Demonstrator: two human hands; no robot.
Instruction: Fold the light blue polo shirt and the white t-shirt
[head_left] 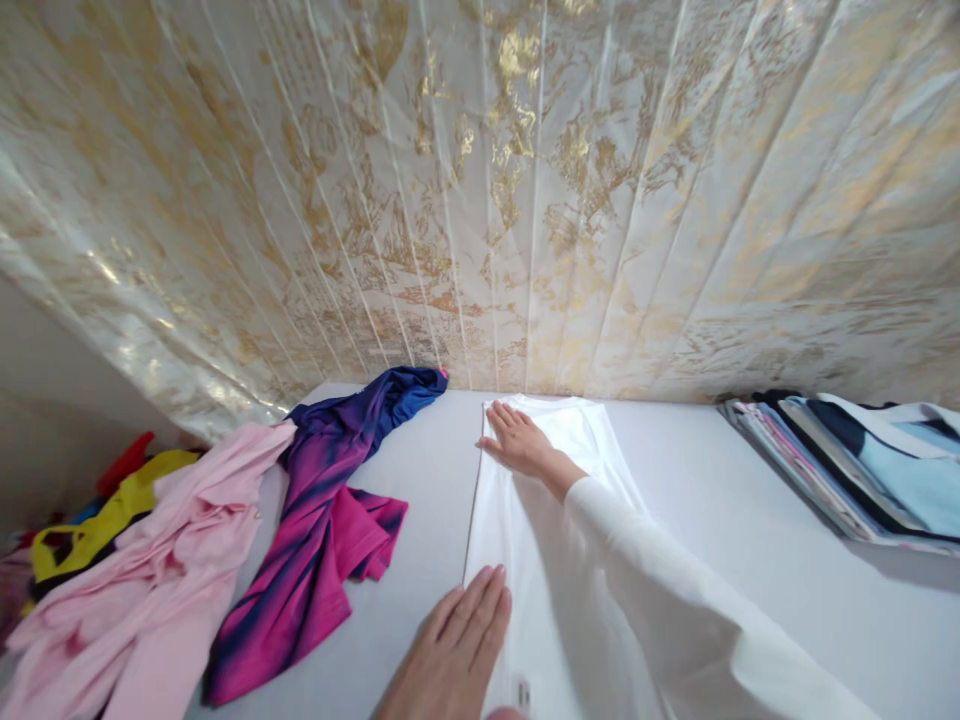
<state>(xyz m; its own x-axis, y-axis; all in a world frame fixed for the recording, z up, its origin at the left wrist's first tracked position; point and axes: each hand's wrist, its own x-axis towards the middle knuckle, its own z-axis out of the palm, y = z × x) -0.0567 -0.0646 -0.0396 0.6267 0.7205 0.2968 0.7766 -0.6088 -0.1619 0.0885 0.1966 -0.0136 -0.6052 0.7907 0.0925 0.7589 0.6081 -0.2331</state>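
Note:
A white garment (551, 540), narrowed into a long strip, lies flat on the white table (420, 480). Flat on its far left corner rests my right hand (517, 440), fingers stretched out; its white sleeve crosses over the cloth. Closer to me, my left hand (461, 640) lies palm down along the garment's left edge, with the fingers straight and side by side. Neither hand grips anything. Near the bottom of the view a small dark label mark (523, 692) shows on the cloth.
To the left lies a crumpled navy and magenta garment (322, 540). Beyond it are a pink garment (172, 570) and a yellow and black one (97, 520). A stack of folded clothes (847, 470) stands at the right. A white and gold curtain (525, 200) hangs behind the table.

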